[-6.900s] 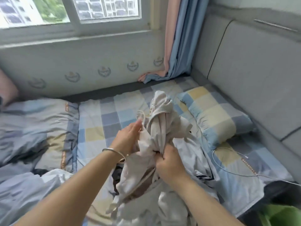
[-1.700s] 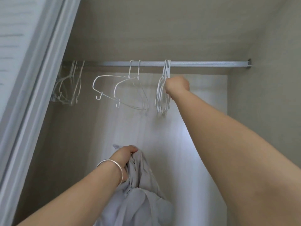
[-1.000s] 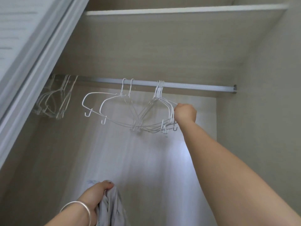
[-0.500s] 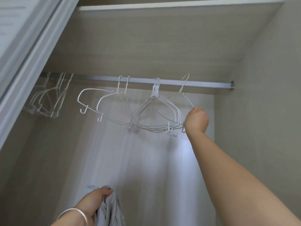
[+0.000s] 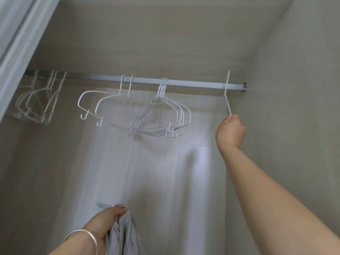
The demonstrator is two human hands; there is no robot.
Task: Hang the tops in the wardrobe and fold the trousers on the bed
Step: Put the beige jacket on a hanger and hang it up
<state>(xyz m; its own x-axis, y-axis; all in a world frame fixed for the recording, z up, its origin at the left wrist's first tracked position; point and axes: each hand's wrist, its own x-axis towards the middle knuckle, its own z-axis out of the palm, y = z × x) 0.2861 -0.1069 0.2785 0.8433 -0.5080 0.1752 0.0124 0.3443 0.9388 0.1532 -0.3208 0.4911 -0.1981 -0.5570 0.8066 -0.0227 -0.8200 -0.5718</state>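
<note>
The right hand (image 5: 230,130) reaches up near the right end of the wardrobe rail (image 5: 193,83), its fingers (image 5: 227,120) pinched together on the lower wire of a single white hanger (image 5: 227,100). Above the fingers, that hanger's hook stands edge-on against the rail; whether it is clear of the rail I cannot tell. Well to the left of the fingers, a bunch of spare hangers (image 5: 165,115) hangs from the rail, with more hangers farther left.

Low down, the left hand (image 5: 105,222) has its fingers curled round a bunched grey top (image 5: 122,234), which hangs below them.

To do this step well, I judge the right hand should lift until the hook plainly clears the rail, then draw the hanger down toward the top. A thin wire twists easily in a pinch, so a firmer hold nearer the hanger's neck would steady it. The left hand should find the top's neckline before threading the hanger.
</note>
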